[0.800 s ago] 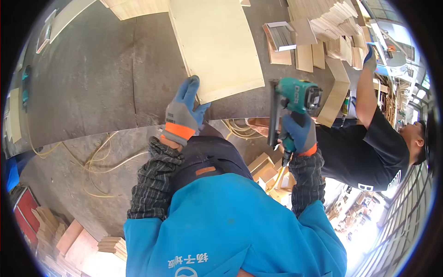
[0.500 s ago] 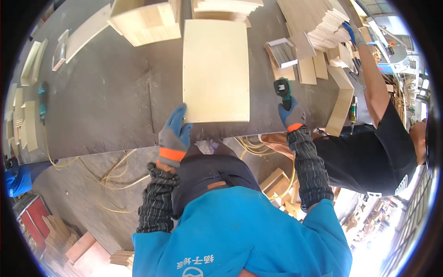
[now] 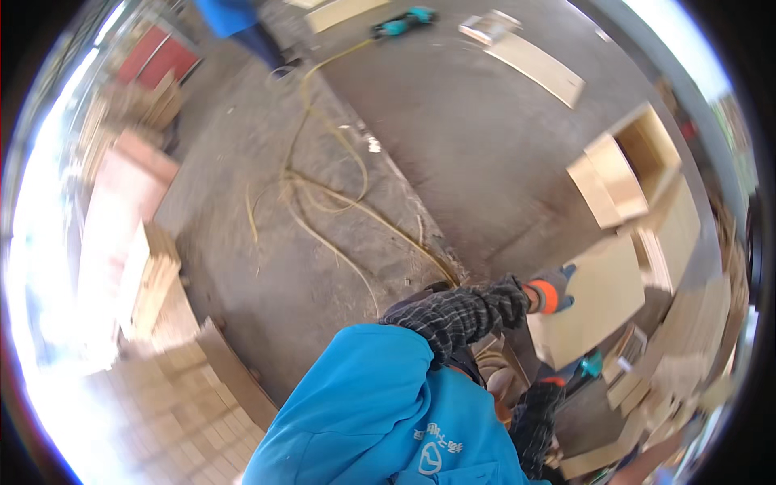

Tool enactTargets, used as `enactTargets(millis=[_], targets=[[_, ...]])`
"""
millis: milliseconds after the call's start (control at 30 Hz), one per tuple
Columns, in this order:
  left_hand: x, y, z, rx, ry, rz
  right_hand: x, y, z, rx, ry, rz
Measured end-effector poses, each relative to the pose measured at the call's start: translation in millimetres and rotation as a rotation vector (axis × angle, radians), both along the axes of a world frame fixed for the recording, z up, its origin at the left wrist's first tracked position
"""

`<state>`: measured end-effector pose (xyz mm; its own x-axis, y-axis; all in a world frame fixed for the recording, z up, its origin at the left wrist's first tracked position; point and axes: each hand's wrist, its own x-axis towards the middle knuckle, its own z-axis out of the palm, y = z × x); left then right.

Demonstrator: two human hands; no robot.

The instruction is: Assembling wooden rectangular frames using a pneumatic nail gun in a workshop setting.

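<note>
A pale wooden panel (image 3: 598,295) lies on the dark worktable (image 3: 453,121), at the right of the view. My left hand (image 3: 554,293), in a grey-and-blue glove with an orange cuff, rests at its near edge with the fingers apart. Lower down, my right hand (image 3: 568,383) is closed around a teal-and-black power tool (image 3: 592,364), held beside the panel's lower corner. Blur and the small size hide the tool's exact kind and most of those fingers.
An open wooden box (image 3: 608,182) and stacked boards (image 3: 699,311) stand beyond the panel. A small frame (image 3: 631,346) lies near the tool. Another teal tool (image 3: 404,23) sits on the far tabletop. Yellow hoses (image 3: 323,187) snake over the floor; a person in blue (image 3: 230,18) stands far off.
The view has swung left, so panel and hands now appear at the lower right and more floor shows. My left hand has moved along the panel's edge; the right still holds the tool.
</note>
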<state>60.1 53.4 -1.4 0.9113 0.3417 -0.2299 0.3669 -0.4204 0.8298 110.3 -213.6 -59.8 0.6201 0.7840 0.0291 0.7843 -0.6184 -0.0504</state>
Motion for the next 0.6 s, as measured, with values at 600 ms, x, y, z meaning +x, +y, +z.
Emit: enactTargets(millis=[600], targets=[[-446, -136, 20, -0.65, -0.544, 1.131, -180, 67, 135, 0.388, 1.197, 0.095]])
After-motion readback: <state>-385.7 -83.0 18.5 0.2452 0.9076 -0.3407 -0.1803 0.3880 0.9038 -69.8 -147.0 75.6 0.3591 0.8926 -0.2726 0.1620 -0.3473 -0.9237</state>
